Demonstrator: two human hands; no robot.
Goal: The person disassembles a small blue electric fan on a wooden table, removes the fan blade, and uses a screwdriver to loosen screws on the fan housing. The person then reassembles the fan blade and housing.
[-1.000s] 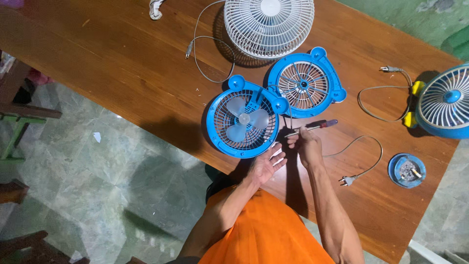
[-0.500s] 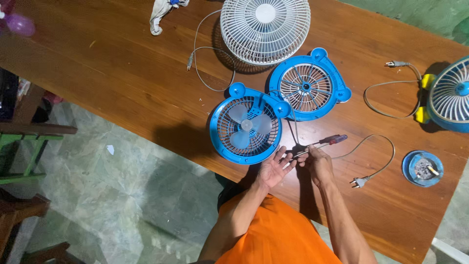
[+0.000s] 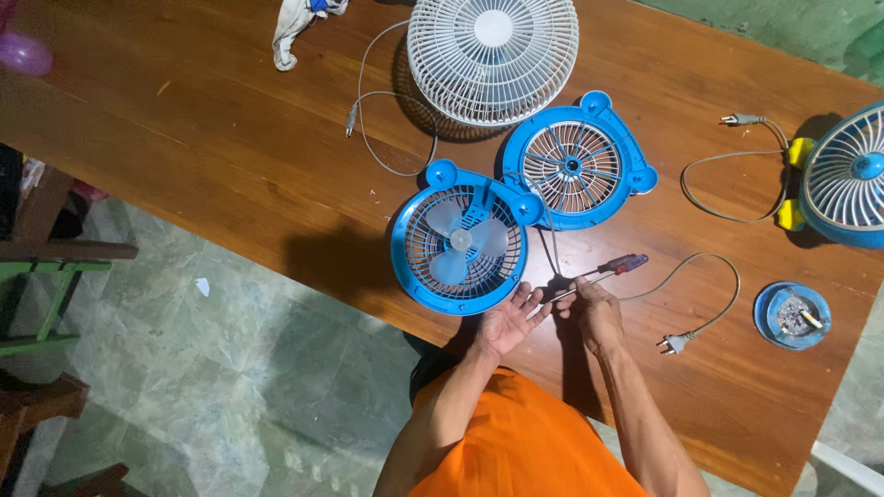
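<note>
Wooden table (image 3: 230,138), blue fan (image 3: 459,241), screwdriver (image 3: 599,274) between hands, white fan (image 3: 493,55) behind

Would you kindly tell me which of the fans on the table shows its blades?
The blue fan half nearest the left hand: pale blades show through its grille. The other three show only grilles.

Tabletop (image 3: 221,138): we see brown wood, set aslant over a tiled floor.
Fans: white round fan (image 3: 493,55) at the far edge; two blue fan halves, the bladed one (image 3: 459,241) nearest us, the grille half (image 3: 575,164) beside it (touching); another blue fan (image 3: 847,179) far right.
Small things: screwdriver (image 3: 599,273), plug (image 3: 672,344), blue round cap (image 3: 792,316), rag (image 3: 295,23).
</note>
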